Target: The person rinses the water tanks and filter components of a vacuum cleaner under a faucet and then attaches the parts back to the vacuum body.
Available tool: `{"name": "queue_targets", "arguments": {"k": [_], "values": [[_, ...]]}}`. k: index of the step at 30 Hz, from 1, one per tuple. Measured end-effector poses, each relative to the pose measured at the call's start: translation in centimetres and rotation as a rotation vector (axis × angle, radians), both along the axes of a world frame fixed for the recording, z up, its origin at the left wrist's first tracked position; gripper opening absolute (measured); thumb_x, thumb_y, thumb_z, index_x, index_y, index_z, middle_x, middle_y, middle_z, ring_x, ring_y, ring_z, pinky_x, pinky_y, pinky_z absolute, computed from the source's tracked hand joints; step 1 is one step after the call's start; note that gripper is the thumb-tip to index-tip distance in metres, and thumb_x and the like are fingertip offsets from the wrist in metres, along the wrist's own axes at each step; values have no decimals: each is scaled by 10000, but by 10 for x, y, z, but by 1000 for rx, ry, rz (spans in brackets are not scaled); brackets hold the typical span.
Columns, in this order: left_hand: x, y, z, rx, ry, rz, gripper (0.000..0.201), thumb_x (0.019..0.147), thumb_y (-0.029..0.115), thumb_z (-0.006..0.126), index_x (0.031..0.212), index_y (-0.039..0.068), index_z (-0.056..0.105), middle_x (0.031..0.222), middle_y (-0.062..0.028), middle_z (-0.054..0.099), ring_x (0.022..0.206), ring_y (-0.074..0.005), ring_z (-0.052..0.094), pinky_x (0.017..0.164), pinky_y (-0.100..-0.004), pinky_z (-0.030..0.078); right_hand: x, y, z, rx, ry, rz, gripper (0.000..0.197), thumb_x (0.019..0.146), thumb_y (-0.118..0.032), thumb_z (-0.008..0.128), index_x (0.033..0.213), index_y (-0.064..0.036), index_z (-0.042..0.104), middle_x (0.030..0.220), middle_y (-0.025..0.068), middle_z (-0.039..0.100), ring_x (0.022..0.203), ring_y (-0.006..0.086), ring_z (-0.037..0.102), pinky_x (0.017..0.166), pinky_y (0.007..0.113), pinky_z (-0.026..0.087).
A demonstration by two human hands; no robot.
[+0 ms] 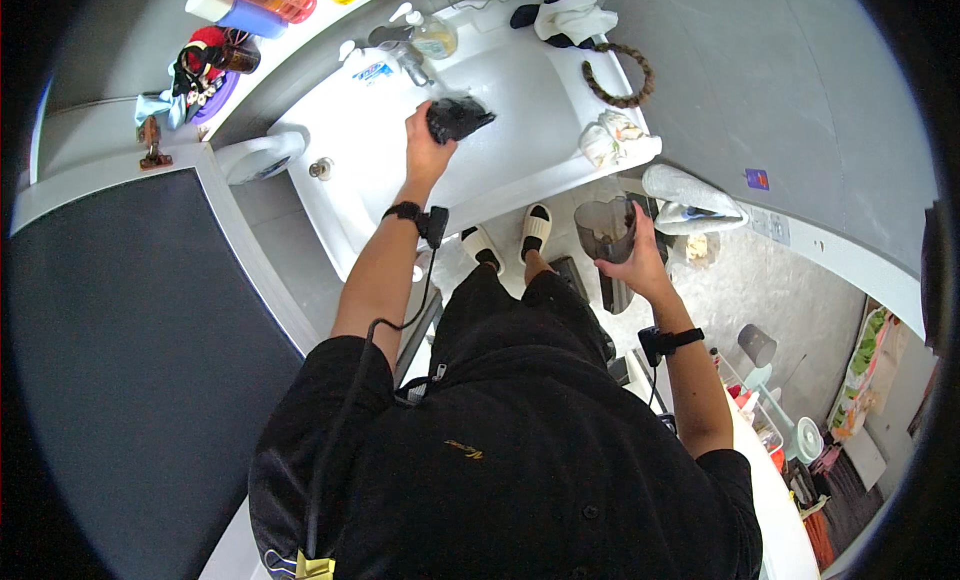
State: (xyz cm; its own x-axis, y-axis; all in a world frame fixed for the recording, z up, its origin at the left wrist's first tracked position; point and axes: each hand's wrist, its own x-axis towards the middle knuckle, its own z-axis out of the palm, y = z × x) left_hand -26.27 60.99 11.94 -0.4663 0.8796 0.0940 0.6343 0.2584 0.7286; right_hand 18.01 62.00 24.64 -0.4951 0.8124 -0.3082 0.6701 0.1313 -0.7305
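Observation:
Over the white washbasin (370, 195), my left hand (428, 152) is closed round a dark, crumpled black thing (462, 118); it looks soft and glossy, and I cannot make out whether it is cloth or plastic. To the right, beyond the basin's front edge, my right hand (640, 262) grips a translucent grey cup-like container (604, 232) by its side. Its wide mouth faces up and away from me, with something dark at the rim near my fingers. The tap (408, 64) stands just behind my left hand.
A pump bottle (433, 38) stands behind the tap. Along the basin's right edge lie a braided brown hairband (644, 76) and a crumpled white cloth (612, 140). Bottles (262, 18) crowd a shelf at far left. A dark-panelled door (140, 360) stands at left.

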Motion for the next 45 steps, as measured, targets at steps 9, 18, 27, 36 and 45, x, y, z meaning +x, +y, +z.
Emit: {"name": "queue_targets", "arguments": {"k": [9,18,27,36,45], "values": [[-19,-51,-18,-14,-1102,701,853,846,181,792,1540,132,298,1237,-160,582,1068,-293,633,852,-430,576,1,-1,-9,16,7,15,1227,598,-177,947,1571,15,224,1418,242,450,1331,399,451,1146,444,380],[-35,-30,-38,-35,-1704,818,669,888,457,670,1353,18,475,1242,-228,598,1076,-396,658,918,-479,612,-15,6,-6,29,20,59,1240,616,-169,945,1584,-6,188,1404,234,438,1324,381,455,1140,438,395],[-25,-5,-29,-293,-1973,893,709,891,491,657,1282,-86,528,1224,-302,609,1046,-396,685,796,-397,648,-15,3,4,15,13,18,1245,589,-195,963,1561,29,218,1383,273,448,1300,428,471,1128,463,407],[-37,-31,-29,136,-1874,924,664,879,373,719,1393,70,427,1287,-227,562,1073,-376,659,877,-501,627,-104,39,67,255,12,109,1237,592,-290,963,1564,12,260,1375,284,467,1260,455,495,1090,470,443],[-46,-77,-7,396,-1409,943,920,839,173,815,1471,179,147,1322,-187,529,1077,-349,647,752,-500,624,-303,107,5,395,-367,422,1250,627,-430,936,1560,32,243,1339,285,483,1240,457,517,1010,528,504]]}}
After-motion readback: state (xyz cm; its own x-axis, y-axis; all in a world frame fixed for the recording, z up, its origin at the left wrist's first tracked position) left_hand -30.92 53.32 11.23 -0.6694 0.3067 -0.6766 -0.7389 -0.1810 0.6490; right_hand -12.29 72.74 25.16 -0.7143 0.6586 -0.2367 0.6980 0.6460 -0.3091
